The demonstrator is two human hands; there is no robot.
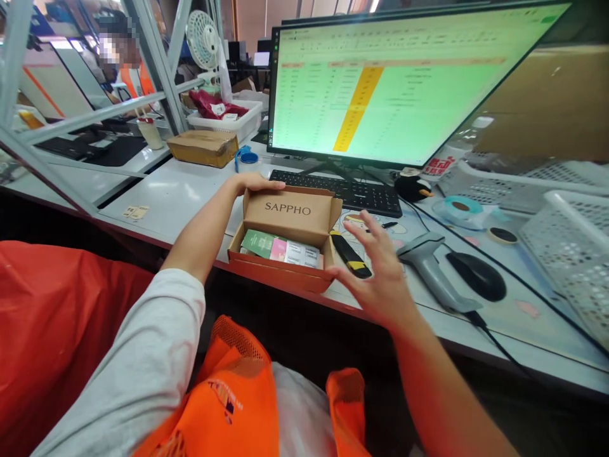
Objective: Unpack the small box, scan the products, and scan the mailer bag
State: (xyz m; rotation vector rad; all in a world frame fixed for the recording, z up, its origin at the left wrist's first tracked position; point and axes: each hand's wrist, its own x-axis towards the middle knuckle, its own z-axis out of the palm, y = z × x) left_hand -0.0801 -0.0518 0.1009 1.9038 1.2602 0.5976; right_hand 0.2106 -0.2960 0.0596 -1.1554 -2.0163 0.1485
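An open brown cardboard box (285,219) marked SAPPHO sits at the near edge of the white table (176,190), with small green, pink and white packets (280,249) inside. My left hand (254,183) rests on the top back edge of the raised lid, fingers curled over it. My right hand (380,273) hovers just right of the box with fingers spread, holding nothing. A black and yellow utility knife (351,256) lies between that hand and the box.
A grey barcode scanner (431,270), black mouse (476,276), keyboard (347,190) and big monitor (394,89) stand behind. White baskets (571,254) sit right, tape rolls (461,208) near them. A brown parcel (203,147) lies back left. Another person sits far left.
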